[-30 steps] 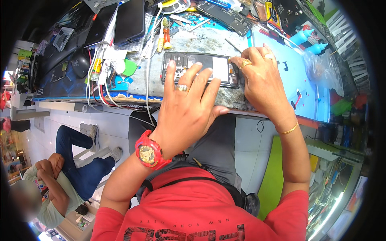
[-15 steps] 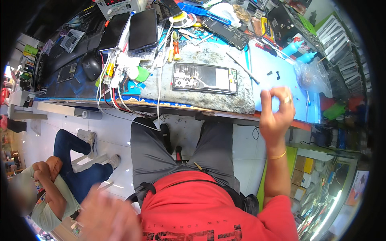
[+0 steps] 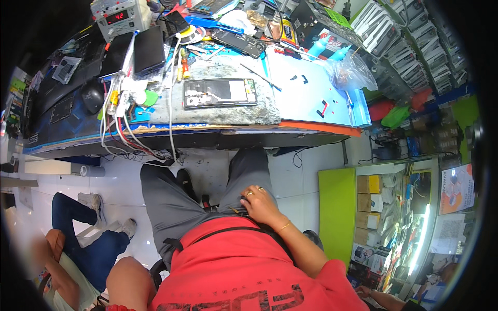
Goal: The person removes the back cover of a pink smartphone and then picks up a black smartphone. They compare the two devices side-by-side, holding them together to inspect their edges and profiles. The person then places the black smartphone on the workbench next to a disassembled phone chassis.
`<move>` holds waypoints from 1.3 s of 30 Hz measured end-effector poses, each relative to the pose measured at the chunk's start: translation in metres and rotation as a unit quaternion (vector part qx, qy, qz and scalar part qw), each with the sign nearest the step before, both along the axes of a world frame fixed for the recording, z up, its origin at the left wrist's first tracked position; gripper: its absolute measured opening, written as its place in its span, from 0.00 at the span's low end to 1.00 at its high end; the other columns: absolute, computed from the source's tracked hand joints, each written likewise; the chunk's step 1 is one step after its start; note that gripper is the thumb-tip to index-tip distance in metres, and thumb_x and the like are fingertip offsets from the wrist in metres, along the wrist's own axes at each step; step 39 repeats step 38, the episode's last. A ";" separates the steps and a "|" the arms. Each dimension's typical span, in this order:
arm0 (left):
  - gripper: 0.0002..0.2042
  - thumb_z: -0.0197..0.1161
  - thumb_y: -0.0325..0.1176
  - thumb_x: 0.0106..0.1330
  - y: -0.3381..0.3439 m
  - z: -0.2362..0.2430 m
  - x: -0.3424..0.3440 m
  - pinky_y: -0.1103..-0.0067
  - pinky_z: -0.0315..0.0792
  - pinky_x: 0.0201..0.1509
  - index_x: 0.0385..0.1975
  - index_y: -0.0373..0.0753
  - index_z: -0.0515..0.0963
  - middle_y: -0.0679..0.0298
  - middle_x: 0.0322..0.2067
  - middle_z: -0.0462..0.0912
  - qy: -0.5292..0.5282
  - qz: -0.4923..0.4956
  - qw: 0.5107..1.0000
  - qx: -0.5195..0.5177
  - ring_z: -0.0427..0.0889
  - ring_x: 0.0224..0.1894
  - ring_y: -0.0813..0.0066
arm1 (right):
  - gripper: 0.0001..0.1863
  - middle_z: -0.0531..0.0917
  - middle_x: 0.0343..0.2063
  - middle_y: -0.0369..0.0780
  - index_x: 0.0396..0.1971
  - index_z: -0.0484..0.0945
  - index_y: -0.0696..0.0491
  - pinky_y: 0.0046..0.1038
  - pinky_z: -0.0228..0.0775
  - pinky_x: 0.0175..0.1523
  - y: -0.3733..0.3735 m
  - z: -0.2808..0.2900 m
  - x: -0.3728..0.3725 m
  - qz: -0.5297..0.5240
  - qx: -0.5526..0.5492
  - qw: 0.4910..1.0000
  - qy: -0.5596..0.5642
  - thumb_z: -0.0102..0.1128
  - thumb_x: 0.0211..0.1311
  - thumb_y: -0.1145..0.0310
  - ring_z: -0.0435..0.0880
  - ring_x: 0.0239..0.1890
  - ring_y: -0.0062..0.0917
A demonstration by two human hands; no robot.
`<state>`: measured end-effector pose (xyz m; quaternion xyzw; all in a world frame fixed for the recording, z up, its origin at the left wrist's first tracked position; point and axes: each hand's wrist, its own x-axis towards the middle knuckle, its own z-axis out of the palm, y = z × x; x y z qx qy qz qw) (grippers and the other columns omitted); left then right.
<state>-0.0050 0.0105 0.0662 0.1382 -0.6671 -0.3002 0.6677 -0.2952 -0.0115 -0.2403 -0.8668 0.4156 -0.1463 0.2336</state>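
Note:
My right hand (image 3: 261, 206) is down at my lap, over my right thigh beside the waist strap. Its fingers are curled in; whether anything is inside them is hidden. Two rings and a thin bracelet show on it. Of my left arm (image 3: 129, 282) only a bent part shows at the lower edge, and the left hand is out of view. On the stained grey work mat (image 3: 207, 115) lies an opened phone (image 3: 220, 93), its inner parts and green board exposed. Neither hand touches it. A thin pointed tool (image 3: 261, 77) rests behind it to the right.
Loose white cables (image 3: 171, 116) hang over the bench's front edge. A power supply (image 3: 116, 19), dark phones (image 3: 149, 49) and a mouse (image 3: 92, 97) stand left. Small dark and red parts lie on a light blue sheet (image 3: 306, 98). A seated person (image 3: 83, 249) is at left.
My right hand has dropped from above the bench's right side to my lap. My left hand has left the view. The view has shifted right, so the bench appears further left.

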 end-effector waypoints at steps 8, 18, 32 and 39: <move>0.07 0.67 0.33 0.61 0.016 -0.003 0.022 0.67 0.64 0.31 0.25 0.41 0.76 0.68 0.20 0.73 0.033 -0.047 0.998 0.039 0.73 0.23 0.69 | 0.05 0.82 0.27 0.42 0.28 0.79 0.56 0.33 0.73 0.39 -0.105 0.162 0.039 0.012 -0.119 0.982 -0.149 0.69 0.56 0.75 0.81 0.31 0.36; 0.07 0.70 0.32 0.62 -0.008 -0.154 0.003 0.72 0.70 0.32 0.33 0.38 0.80 0.65 0.22 0.80 -0.272 0.038 0.899 0.342 0.77 0.22 0.69 | 0.04 0.84 0.32 0.50 0.26 0.81 0.59 0.44 0.74 0.47 -0.295 0.200 0.159 0.067 -0.169 0.983 -0.011 0.62 0.53 0.74 0.84 0.40 0.46; 0.10 0.71 0.33 0.61 -0.037 -0.188 0.007 0.74 0.72 0.36 0.38 0.37 0.81 0.66 0.23 0.78 -0.266 0.065 0.862 0.427 0.80 0.27 0.69 | 0.10 0.85 0.31 0.44 0.40 0.82 0.60 0.33 0.75 0.45 -0.345 0.197 0.169 0.151 -0.027 0.987 -0.054 0.64 0.59 0.74 0.84 0.36 0.33; 0.10 0.70 0.33 0.62 -0.063 -0.175 0.005 0.75 0.72 0.37 0.40 0.39 0.81 0.66 0.24 0.79 -0.323 0.109 0.867 0.364 0.80 0.28 0.70 | 0.11 0.86 0.32 0.42 0.46 0.84 0.53 0.31 0.76 0.50 -0.343 0.214 0.092 0.065 0.166 0.967 -0.181 0.61 0.65 0.72 0.85 0.38 0.25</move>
